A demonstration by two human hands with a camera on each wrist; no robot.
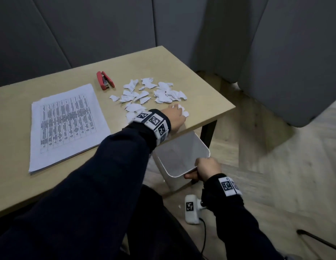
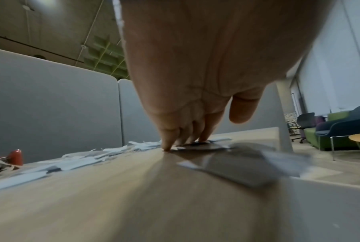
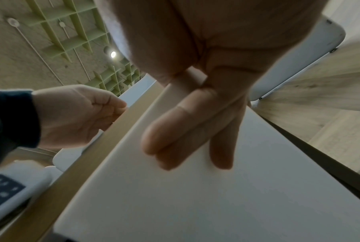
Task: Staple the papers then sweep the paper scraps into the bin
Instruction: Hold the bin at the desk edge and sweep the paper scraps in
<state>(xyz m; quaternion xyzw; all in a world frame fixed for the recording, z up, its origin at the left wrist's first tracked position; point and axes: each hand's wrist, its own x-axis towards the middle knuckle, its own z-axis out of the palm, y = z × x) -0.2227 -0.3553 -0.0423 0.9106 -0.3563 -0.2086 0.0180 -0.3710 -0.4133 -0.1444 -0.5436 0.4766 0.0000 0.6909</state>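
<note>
Scraps at the table edge, bin held below.
My left hand (image 1: 174, 115) presses straight fingertips (image 2: 167, 147) onto the paper scraps (image 1: 150, 91) near the table (image 1: 204, 102) edge; my right hand (image 1: 207, 168) grips the white bin (image 1: 182, 156) rim. Papers (image 1: 67, 124) and stapler (image 1: 105, 80) lie apart; whether they are stapled I can't tell.

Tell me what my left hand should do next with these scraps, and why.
Probably drag the left hand toward the table edge: its fingertips already rest on paper scraps, and the right hand holds the bin just below.
</note>
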